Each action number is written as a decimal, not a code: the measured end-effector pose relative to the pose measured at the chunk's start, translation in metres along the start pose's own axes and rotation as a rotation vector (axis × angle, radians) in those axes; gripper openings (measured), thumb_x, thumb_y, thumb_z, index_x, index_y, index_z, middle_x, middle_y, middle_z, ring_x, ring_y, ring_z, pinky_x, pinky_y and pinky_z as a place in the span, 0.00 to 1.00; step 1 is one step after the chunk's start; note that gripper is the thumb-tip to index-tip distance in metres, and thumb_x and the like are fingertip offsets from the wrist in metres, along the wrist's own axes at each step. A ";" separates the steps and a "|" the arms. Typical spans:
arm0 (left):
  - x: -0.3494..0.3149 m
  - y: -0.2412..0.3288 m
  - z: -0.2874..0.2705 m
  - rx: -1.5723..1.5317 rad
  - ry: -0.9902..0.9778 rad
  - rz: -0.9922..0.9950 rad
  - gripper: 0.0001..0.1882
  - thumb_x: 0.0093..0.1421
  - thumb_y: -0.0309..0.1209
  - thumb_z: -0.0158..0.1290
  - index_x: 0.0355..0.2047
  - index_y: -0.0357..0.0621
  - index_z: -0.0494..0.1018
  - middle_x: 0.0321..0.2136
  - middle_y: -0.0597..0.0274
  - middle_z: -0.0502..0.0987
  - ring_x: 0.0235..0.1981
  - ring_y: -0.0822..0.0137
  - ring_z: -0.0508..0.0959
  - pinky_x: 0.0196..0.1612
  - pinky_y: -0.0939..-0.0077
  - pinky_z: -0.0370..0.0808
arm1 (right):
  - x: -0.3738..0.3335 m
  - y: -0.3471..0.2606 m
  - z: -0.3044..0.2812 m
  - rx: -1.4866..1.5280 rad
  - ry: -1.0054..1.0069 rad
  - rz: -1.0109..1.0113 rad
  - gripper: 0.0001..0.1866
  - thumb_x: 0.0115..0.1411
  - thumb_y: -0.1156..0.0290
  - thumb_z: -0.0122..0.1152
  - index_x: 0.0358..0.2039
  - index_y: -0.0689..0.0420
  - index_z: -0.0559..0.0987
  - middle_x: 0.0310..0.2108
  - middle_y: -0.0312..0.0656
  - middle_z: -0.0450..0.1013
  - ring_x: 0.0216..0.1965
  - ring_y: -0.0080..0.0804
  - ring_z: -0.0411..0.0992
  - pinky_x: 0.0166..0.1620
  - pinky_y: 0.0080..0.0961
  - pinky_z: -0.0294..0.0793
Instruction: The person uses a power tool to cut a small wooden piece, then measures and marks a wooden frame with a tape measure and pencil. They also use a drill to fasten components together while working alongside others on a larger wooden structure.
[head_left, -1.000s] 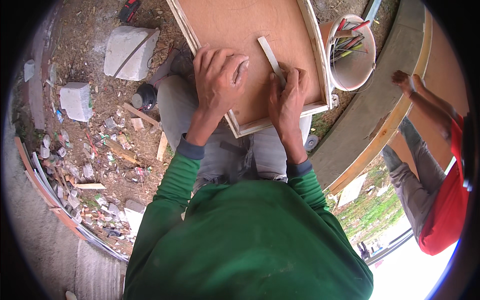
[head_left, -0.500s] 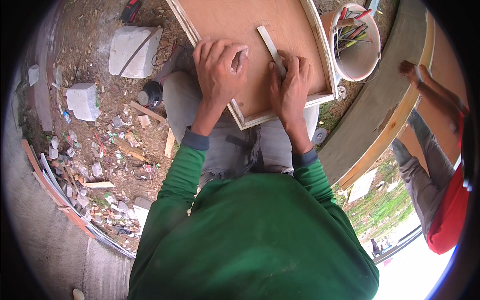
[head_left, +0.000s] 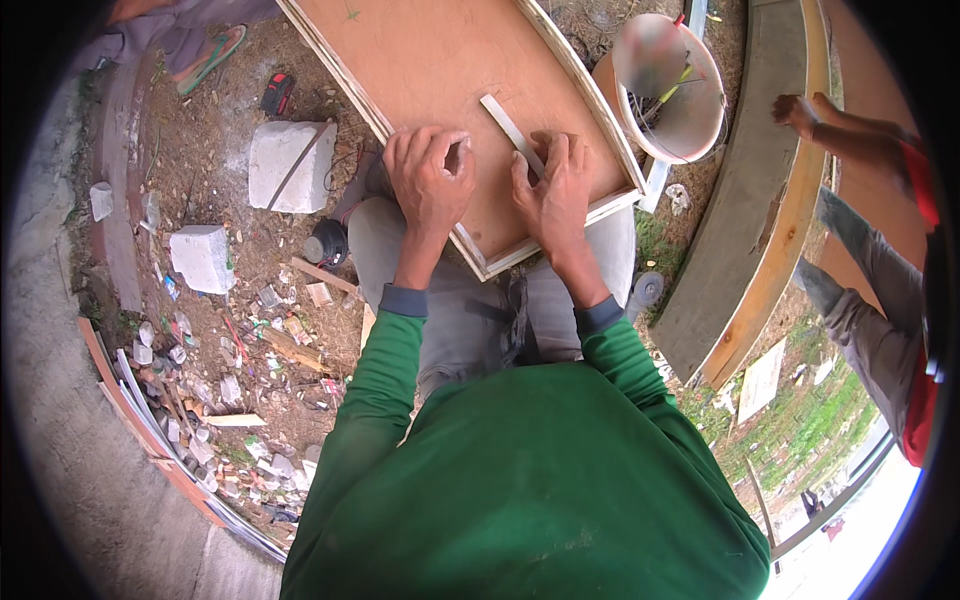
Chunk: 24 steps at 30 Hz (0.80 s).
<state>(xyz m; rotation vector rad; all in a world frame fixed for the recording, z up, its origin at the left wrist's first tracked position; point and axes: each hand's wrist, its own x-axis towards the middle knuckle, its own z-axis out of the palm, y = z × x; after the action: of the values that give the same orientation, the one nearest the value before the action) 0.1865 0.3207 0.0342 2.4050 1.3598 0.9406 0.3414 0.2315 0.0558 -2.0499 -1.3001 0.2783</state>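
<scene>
We pinch a pale strip (head_left: 508, 121) with right hand (head_left: 557, 197) over framed wood panel (head_left: 440, 60); left hand (head_left: 428, 178) curled, contents unclear. Littered dirt (head_left: 245, 385) at 8 o'clock, bucket (head_left: 702, 122) at 1.

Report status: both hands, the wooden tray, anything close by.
Left hand curled at left rim of wooden tray. Right hand gripping pale strip inside it. Tray over legs. Bucket just beyond its right side.

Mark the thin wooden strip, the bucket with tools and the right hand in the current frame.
Thin wooden strip (head_left: 511, 131): head view, bare middle.
Bucket (head_left: 704, 115): head view, inner wall.
Right hand (head_left: 558, 198): head view, back of hand.
</scene>
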 end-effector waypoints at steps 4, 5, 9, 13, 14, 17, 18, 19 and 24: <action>-0.001 0.000 0.001 -0.002 0.022 0.009 0.06 0.60 0.31 0.67 0.38 0.50 0.85 0.39 0.66 0.83 0.47 0.57 0.80 0.65 0.52 0.69 | 0.008 -0.005 0.008 -0.076 0.084 -0.044 0.17 0.60 0.68 0.71 0.48 0.60 0.80 0.42 0.50 0.76 0.48 0.52 0.74 0.52 0.46 0.74; -0.001 0.000 0.000 -0.003 0.028 0.015 0.06 0.60 0.31 0.67 0.38 0.50 0.85 0.39 0.66 0.83 0.47 0.57 0.80 0.65 0.52 0.69 | 0.012 -0.005 0.011 -0.081 0.083 -0.055 0.17 0.60 0.68 0.71 0.47 0.60 0.80 0.42 0.51 0.77 0.48 0.52 0.74 0.52 0.46 0.74; 0.002 0.001 -0.004 -0.039 0.057 0.027 0.07 0.59 0.31 0.67 0.38 0.49 0.84 0.39 0.64 0.82 0.47 0.56 0.79 0.65 0.52 0.70 | 0.019 0.000 0.022 -0.183 0.073 -0.067 0.13 0.60 0.67 0.72 0.42 0.60 0.81 0.41 0.50 0.78 0.46 0.52 0.75 0.50 0.48 0.74; -0.001 0.001 -0.005 -0.082 0.062 -0.007 0.08 0.61 0.32 0.66 0.41 0.50 0.85 0.42 0.64 0.83 0.49 0.55 0.79 0.64 0.53 0.70 | 0.019 0.018 0.030 -0.173 0.081 -0.097 0.12 0.59 0.66 0.73 0.39 0.59 0.82 0.38 0.48 0.80 0.43 0.52 0.76 0.49 0.49 0.75; -0.002 -0.001 -0.004 -0.105 0.067 -0.024 0.09 0.62 0.32 0.66 0.42 0.50 0.85 0.43 0.63 0.83 0.50 0.54 0.79 0.63 0.53 0.70 | 0.018 0.022 0.032 -0.177 0.086 -0.111 0.12 0.59 0.66 0.73 0.39 0.58 0.82 0.37 0.48 0.80 0.43 0.52 0.76 0.49 0.49 0.75; -0.019 -0.013 -0.006 -0.279 0.313 -0.110 0.18 0.71 0.36 0.57 0.56 0.40 0.77 0.55 0.50 0.77 0.59 0.47 0.74 0.66 0.49 0.67 | 0.018 0.026 0.038 -0.152 0.142 -0.164 0.13 0.58 0.65 0.73 0.37 0.59 0.81 0.34 0.48 0.78 0.41 0.53 0.75 0.48 0.49 0.74; -0.030 -0.022 -0.006 -0.280 0.370 -0.161 0.20 0.76 0.39 0.51 0.59 0.36 0.74 0.58 0.44 0.74 0.61 0.44 0.73 0.67 0.47 0.66 | 0.016 0.025 0.041 -0.196 0.136 -0.139 0.15 0.57 0.65 0.74 0.36 0.61 0.79 0.33 0.49 0.76 0.40 0.54 0.74 0.48 0.49 0.74; -0.042 -0.033 -0.007 -0.210 0.428 -0.265 0.21 0.78 0.41 0.49 0.58 0.34 0.74 0.58 0.42 0.75 0.61 0.43 0.73 0.68 0.45 0.65 | 0.016 0.026 0.041 -0.155 0.126 -0.161 0.17 0.57 0.64 0.74 0.37 0.61 0.77 0.35 0.52 0.74 0.41 0.55 0.73 0.47 0.49 0.73; -0.126 -0.095 -0.018 0.390 0.144 -0.803 0.25 0.72 0.41 0.60 0.63 0.41 0.71 0.61 0.45 0.72 0.62 0.41 0.74 0.63 0.42 0.69 | 0.020 0.019 0.038 -0.214 -0.035 0.054 0.25 0.56 0.56 0.74 0.46 0.60 0.76 0.50 0.53 0.74 0.57 0.54 0.72 0.58 0.49 0.73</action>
<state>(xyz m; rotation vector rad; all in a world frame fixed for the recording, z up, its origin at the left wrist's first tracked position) 0.0638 0.2653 -0.0503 1.7044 2.4620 0.6588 0.3450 0.2599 0.0187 -2.2710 -1.3471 0.2071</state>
